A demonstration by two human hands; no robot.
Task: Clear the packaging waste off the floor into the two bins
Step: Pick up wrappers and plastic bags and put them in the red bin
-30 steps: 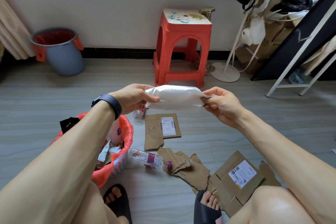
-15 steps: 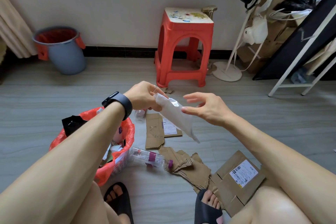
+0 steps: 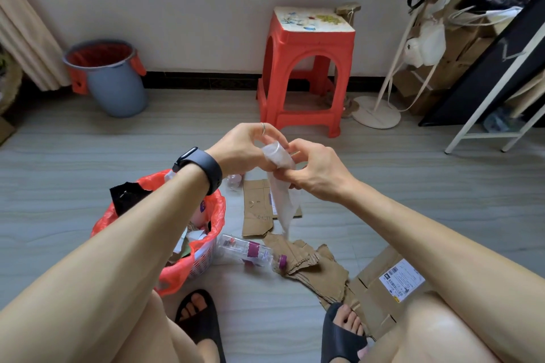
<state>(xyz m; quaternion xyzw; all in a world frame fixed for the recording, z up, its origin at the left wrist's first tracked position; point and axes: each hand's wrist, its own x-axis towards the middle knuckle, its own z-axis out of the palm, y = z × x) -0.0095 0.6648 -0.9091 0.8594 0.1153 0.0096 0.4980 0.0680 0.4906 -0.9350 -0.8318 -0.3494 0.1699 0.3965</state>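
I am holding a white plastic mailer bag (image 3: 281,186) between both hands, out in front of me and above the floor. My left hand (image 3: 241,147) is pinching its bunched upper end, and my right hand (image 3: 317,169) is closing its fingers round the same bunch from the other side, so both hands are grasping the bag, touching each other over it. The bag's long axis is running almost straight down from the hands, its loose tail hanging free toward the flattened cardboard (image 3: 259,209) lying on the floor (image 3: 413,200) beneath. The move I am judging next is the drop, and it turns on this: the red-lined basket (image 3: 206,233) is sitting down and to the left of the hands, near my left forearm, so the left hand is the nearer one to carry the bag over. The second bin, a grey bucket (image 3: 115,85) with a red liner, is standing well apart, far beyond and left of the hands by the wall. Below the hands a clear plastic bottle (image 3: 250,252) is lying just beside the basket, with torn cardboard pieces (image 3: 318,274) and a labelled box (image 3: 392,277) to the lower right, all not yet cleared. A red stool (image 3: 309,68) is standing beyond the hands against the wall.
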